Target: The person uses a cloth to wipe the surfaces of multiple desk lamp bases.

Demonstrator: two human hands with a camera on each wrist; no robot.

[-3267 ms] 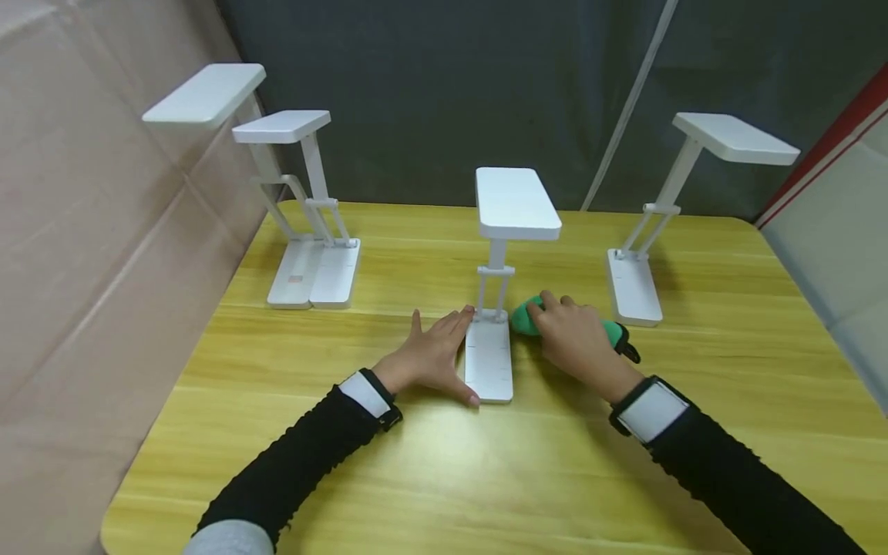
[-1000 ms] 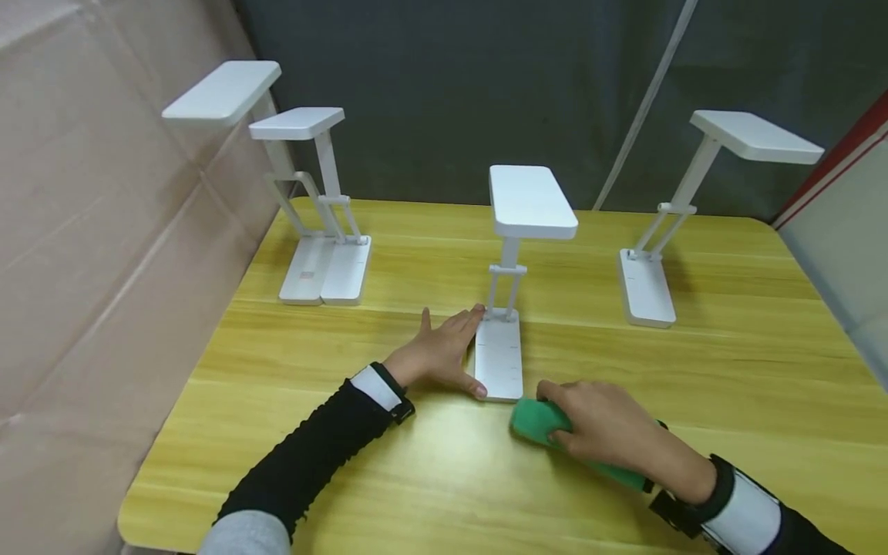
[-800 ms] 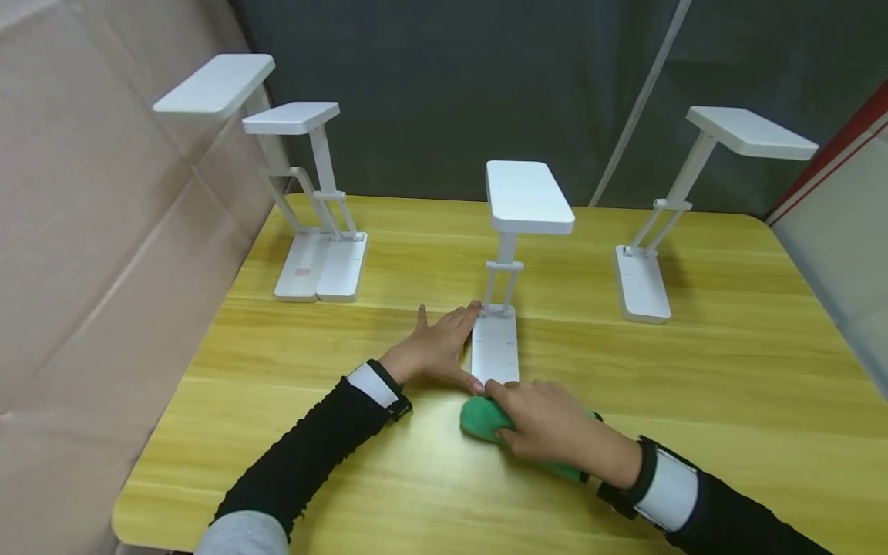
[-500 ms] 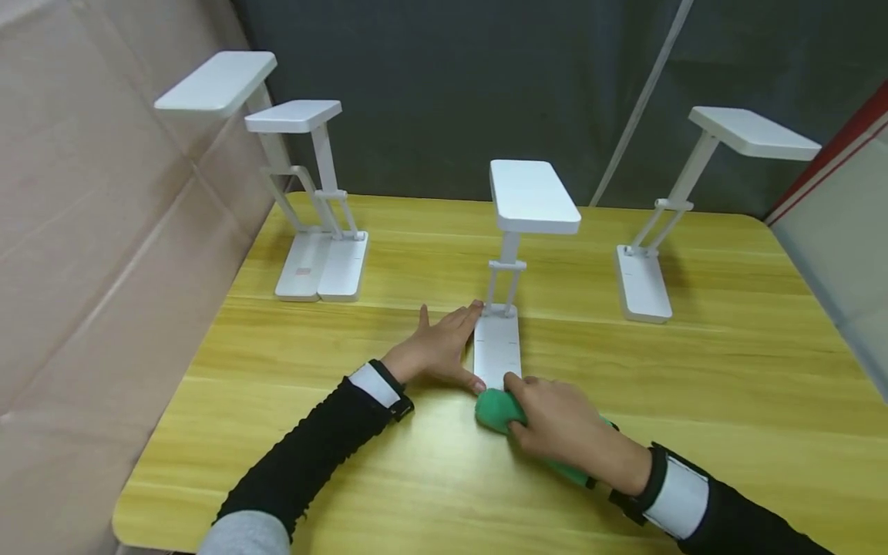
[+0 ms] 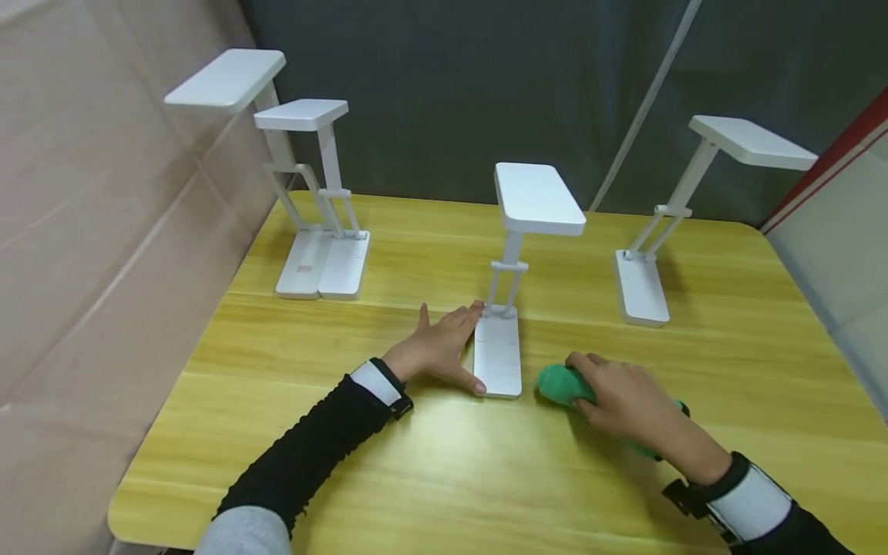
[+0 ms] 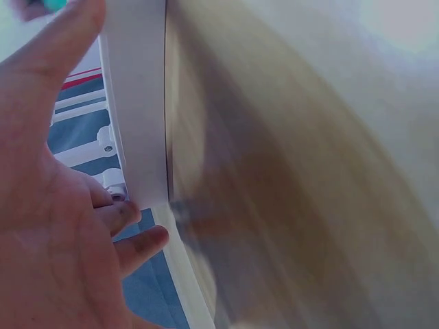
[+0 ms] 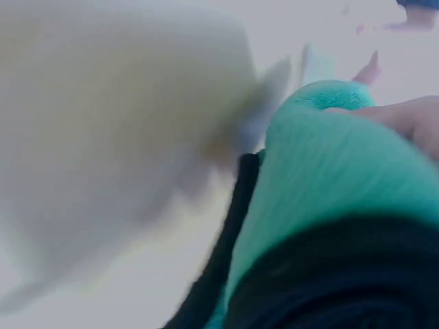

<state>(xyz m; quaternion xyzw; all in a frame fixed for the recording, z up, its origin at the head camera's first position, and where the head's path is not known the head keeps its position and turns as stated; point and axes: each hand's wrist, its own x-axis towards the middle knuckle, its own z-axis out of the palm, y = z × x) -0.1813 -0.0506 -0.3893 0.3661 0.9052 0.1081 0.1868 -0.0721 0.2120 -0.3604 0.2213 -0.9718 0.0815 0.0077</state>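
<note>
A white folding desk lamp (image 5: 496, 354) stands in the middle of the table, its flat head tilted over its base. My left hand (image 5: 440, 354) lies along the base's left side, fingers stretched to the hinge end and thumb at the front corner. In the left wrist view, the lamp base (image 6: 140, 103) spans between thumb and fingertips. To the lamp's right, my right hand (image 5: 624, 405) grips a fuzzy green cloth duster (image 5: 563, 384) with a black end, held low over the table. The right wrist view shows the duster's fuzzy surface (image 7: 329, 164) and black band close up.
Two more white lamps (image 5: 344, 266) stand side by side at the back left. Another lamp (image 5: 641, 289) stands at the back right. The wood-grain table (image 5: 430, 478) has rounded corners; a pale sheet (image 5: 90, 270) hangs on the left and a dark curtain (image 5: 430, 100) behind.
My right hand moved the duster from beside the lamp's hinge to the base's front edge, swept it left along there, and has now drawn it away right. My left hand stays at the base.
</note>
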